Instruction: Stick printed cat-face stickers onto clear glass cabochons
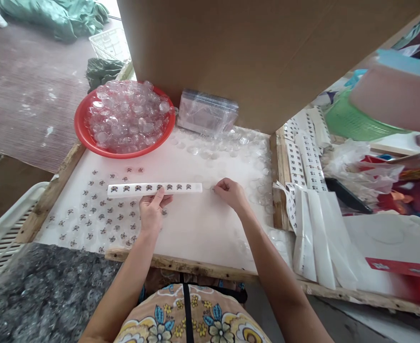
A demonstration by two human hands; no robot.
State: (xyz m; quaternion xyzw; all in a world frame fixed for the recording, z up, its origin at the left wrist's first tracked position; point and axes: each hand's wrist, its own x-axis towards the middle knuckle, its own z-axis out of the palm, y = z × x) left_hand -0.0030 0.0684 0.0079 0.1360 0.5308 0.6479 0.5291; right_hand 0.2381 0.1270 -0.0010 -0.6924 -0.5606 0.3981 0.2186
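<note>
My left hand [152,209] grips a white strip of stickers [155,189] between thumb and fingers, holding it level above the white board. A row of small dark animal-face prints runs along the strip; its right end is bare. Just right of that end, my right hand [230,192] is closed in a pinch. A small dark-printed sticker [215,189] shows at its fingertips, mostly hidden. Many clear round pieces bearing the same print [102,216] lie on the board's left side. Plain clear round pieces [244,140] lie along its back and right.
A red basin [124,155] heaped with clear pieces stands at the back left, beside a clear plastic box [208,112]. A cardboard box [210,47] rises behind. Wooden strips [181,266] edge the board. More sticker strips [305,143] lie right; a white crate [13,228] stands left.
</note>
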